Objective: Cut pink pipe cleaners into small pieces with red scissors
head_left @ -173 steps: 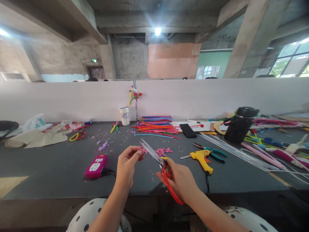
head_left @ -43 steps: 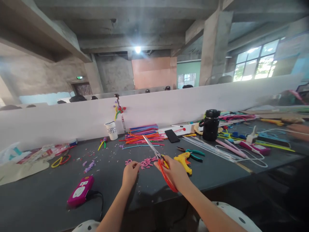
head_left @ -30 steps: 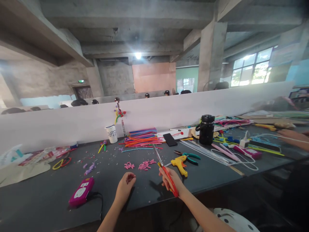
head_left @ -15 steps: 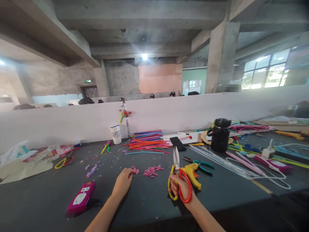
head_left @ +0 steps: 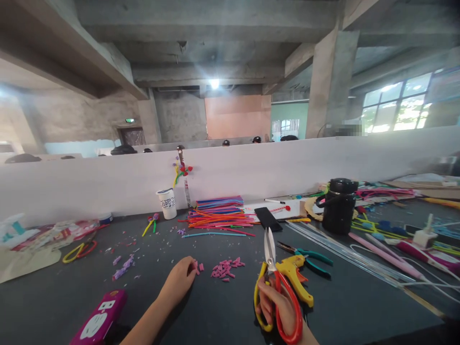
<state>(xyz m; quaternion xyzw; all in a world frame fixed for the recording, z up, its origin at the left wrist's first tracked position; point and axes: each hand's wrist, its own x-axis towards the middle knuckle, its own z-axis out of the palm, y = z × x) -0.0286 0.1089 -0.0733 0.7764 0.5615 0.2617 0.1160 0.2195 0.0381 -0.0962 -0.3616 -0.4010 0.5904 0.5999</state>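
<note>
My left hand (head_left: 179, 280) rests on the dark table with its fingers curled together, pinching at short pink pipe cleaner pieces (head_left: 201, 267) by the fingertips. Just right of it lies a loose pile of pink pipe cleaner pieces (head_left: 226, 269). My right hand (head_left: 275, 302) is wrapped round the scissors (head_left: 270, 251), which have one yellow and one red handle loop. Their blades point away from me and look nearly closed. Beside the right hand lie a yellow glue gun (head_left: 295, 278) and teal-handled pliers (head_left: 316, 261).
A bundle of coloured pipe cleaners (head_left: 219, 213), a black phone (head_left: 268, 219) and a white cup (head_left: 166, 203) stand or lie toward the white partition (head_left: 230, 172). A black flask (head_left: 339, 206) is at right. A magenta case (head_left: 100, 318) and second scissors (head_left: 79, 251) lie left.
The view has shifted closer, so table items spread outward. My right hand, still holding the scissors, appears lower and farther right. My left fingers stay by the pink pieces, curled more tightly.
</note>
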